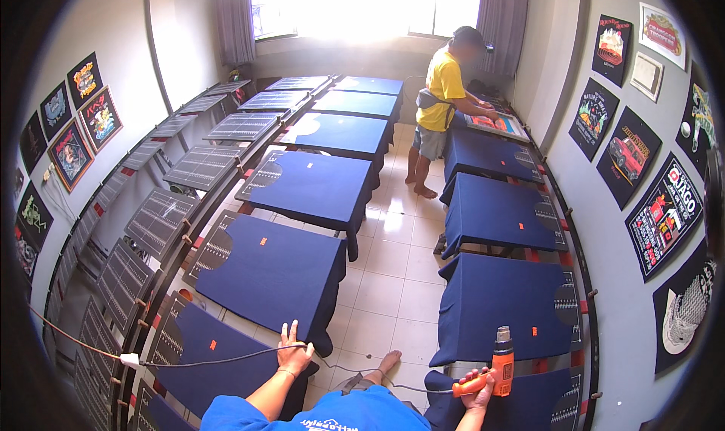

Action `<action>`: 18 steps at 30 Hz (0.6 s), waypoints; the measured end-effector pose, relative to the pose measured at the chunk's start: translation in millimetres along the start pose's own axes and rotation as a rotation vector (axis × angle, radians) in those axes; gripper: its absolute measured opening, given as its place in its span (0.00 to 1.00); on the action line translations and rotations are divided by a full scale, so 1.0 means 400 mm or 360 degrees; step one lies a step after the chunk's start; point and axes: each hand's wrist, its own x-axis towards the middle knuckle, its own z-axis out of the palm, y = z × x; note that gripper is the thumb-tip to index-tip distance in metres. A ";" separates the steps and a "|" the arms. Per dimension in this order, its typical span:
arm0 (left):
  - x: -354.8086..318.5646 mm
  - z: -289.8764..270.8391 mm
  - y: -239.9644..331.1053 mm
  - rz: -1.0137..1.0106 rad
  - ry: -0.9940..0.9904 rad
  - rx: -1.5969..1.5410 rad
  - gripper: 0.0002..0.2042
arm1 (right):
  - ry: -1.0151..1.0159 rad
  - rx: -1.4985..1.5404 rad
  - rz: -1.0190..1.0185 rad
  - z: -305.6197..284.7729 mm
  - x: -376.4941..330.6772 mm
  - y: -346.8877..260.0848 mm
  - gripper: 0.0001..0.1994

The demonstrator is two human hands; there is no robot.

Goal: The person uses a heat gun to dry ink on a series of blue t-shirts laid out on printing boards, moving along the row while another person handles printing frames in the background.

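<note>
My right hand [476,389] is wrapped round the handle of an orange heat gun [502,370], whose metal nozzle points away from me. A dark power cable [211,364] leads from the gun across my body to a white connector [130,361] at the left. My left hand [293,353] has the cable caught at the thumb, with its other fingers stretched forward over the near edge of a navy shirt [264,272]. That shirt lies flat on a board, bearing a small orange print. Below the heat gun lies another navy shirt [453,410], partly hidden by my hand.
Navy shirts on boards form a row on each side of a tiled aisle [377,280]. Bare dark boards [158,219] line the left. Farther up the right row, a person in yellow [445,83] leans over a framed screen [498,125]. A dark rail [162,295] edges the left row.
</note>
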 end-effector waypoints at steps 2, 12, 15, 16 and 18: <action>0.001 -0.005 0.005 0.0000 -0.0013 0.0000 0.16 | 0.0011 -0.0002 -0.0007 -0.004 0.000 0.000 0.16; 0.002 -0.009 0.000 0.0001 0.0000 -0.0023 0.17 | 0.0013 -0.0012 0.0023 -0.001 0.004 0.003 0.17; 0.006 -0.008 0.004 0.0002 0.0006 -0.0030 0.17 | 0.0060 -0.0032 0.0055 0.001 0.003 -0.005 0.17; 0.007 -0.009 0.006 0.0001 0.0007 -0.0030 0.17 | 0.0083 -0.0051 0.0064 -0.011 0.003 -0.002 0.17; 0.005 -0.001 -0.006 -0.0015 0.0032 -0.0039 0.16 | 0.0103 -0.0070 0.0086 0.014 0.009 0.001 0.17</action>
